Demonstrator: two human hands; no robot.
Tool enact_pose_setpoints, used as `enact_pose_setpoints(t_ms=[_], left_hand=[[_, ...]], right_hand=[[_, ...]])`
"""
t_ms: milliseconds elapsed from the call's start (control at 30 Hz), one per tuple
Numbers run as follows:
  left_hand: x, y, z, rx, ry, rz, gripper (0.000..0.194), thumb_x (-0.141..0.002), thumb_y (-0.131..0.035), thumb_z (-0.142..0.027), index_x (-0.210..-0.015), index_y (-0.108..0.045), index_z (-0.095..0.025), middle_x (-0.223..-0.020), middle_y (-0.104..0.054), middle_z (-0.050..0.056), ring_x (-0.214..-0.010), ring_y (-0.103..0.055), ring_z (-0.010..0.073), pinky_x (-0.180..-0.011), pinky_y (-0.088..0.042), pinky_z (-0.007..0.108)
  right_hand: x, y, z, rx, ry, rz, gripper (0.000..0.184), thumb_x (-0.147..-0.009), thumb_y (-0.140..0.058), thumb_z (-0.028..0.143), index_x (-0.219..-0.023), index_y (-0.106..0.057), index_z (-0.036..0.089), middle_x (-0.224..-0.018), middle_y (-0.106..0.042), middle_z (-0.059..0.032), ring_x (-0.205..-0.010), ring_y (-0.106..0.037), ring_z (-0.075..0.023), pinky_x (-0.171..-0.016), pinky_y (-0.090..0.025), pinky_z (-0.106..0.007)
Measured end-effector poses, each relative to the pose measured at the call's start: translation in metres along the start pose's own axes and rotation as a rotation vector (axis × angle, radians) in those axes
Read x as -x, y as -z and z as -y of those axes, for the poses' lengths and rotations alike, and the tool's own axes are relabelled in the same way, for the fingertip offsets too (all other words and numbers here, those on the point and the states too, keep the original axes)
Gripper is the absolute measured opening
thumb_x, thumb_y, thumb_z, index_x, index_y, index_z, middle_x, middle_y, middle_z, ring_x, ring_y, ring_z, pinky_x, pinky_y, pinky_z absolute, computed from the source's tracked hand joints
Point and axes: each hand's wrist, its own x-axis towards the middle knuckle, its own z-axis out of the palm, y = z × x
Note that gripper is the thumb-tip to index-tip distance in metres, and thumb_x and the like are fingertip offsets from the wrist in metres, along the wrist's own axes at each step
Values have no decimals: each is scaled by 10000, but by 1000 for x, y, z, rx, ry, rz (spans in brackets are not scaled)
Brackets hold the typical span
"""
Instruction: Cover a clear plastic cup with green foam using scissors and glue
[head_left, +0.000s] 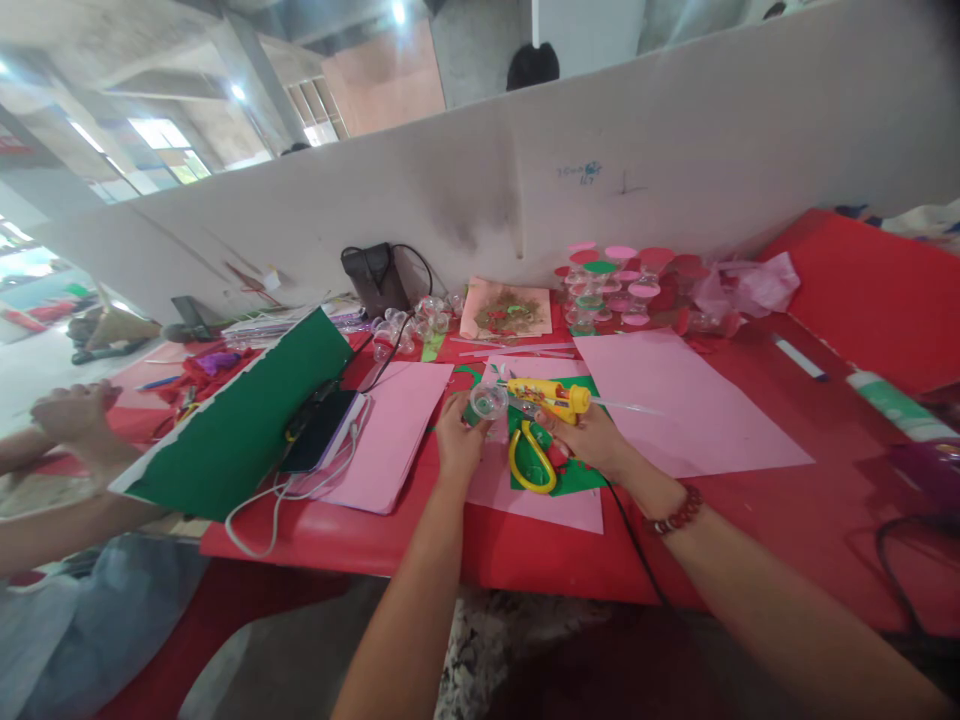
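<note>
My left hand [459,435] is closed around a small clear plastic cup [490,401], its round opening turned towards me. In my right hand [585,437] is a yellow hot glue gun [546,395], its nozzle pointing left close to the cup's rim. A clear glue stick [626,405] sticks out of the gun's back end. Just below the gun lie yellow-handled scissors [531,478] on a green sheet [577,477]. Pink paper [577,512] is spread under both hands. Whether glue is on the cup is too small to tell.
Clear cups with coloured discs [619,280] stand stacked at the back, near loose clear cups [416,325]. A phone [321,432] with a white cable lies on pink sheets [405,420] at left. Another person's hands [75,412] are beyond the green board [247,425]. A black cord [634,535] hangs over the table edge.
</note>
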Motion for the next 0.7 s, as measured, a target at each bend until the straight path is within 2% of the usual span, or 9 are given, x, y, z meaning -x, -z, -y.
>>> enact_pose_setpoints(t_ms=[200,433,700], left_hand=[[1,0,4,-6,-2,12,365,-668,-738,-137,-1026,-717,-199,-1027,-698,64,-1024,-633,244,-935,-490,386],[1,2,2,-3,9,11,372,-672,-723,-111,-1034,-717,-194,-1010,-705,63,-1019,-638,239,-944,-489,391],[0,0,7,32,21,9,372,-691,-743,-152,-1060,-721,-194,-1059,-705,79,-1022,-642,240,-942,-493,391]], right_hand=[[0,1,-2,72,23,-9,472,-771,-626,678,-731,-598,208,-444,-461,42,-405,-396,-107,-403,-306,-250],[1,1,-1,71,41,12,456,-788,-631,652,-866,-657,204,-451,-445,52,-436,-394,-122,-435,-319,-260],[1,1,0,76,43,8,457,-791,-627,643,-886,-660,197,-460,-439,56,-453,-406,-123,-451,-333,-258]])
